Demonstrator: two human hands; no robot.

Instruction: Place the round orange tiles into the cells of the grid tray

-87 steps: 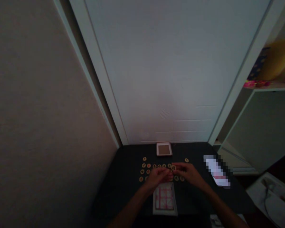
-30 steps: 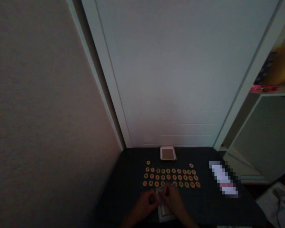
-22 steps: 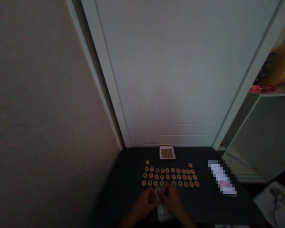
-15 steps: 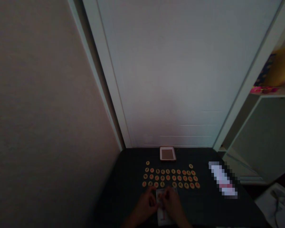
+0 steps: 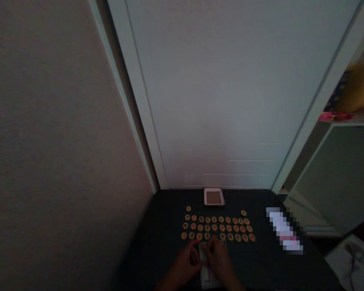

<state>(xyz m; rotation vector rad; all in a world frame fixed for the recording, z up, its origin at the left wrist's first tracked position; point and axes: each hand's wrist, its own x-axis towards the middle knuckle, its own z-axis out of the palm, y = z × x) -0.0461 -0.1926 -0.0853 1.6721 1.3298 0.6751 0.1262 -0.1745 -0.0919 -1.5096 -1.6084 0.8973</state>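
Observation:
Both my hands are over a flat, pale rectangular thing (image 5: 208,279) with reddish marks, perhaps a box or its lid, at the table's near edge. My left hand (image 5: 188,258) is curled at its left side, thumb and fingers bent towards each other. My right hand (image 5: 217,258) lies across its upper part, fingers pinched together. Whatever is in either hand is too dark and small to make out. Just beyond my fingers lie rows of round wooden discs (image 5: 207,228) with red or dark characters, like Chinese chess pieces. The nearest row has a gap above my right hand.
A shallow open pale box (image 5: 214,197) with a brown bottom sits at the back of the dark table (image 5: 157,234), against a white panel (image 5: 224,101). A pixelated pale strip (image 5: 283,230) lies on the right. A wall (image 5: 63,141) stands close on the left; shelves are at right.
My right hand's fingers have shifted slightly up, towards the gap in the nearest row. My left hand stays nearly in place, and the discs lie as before.

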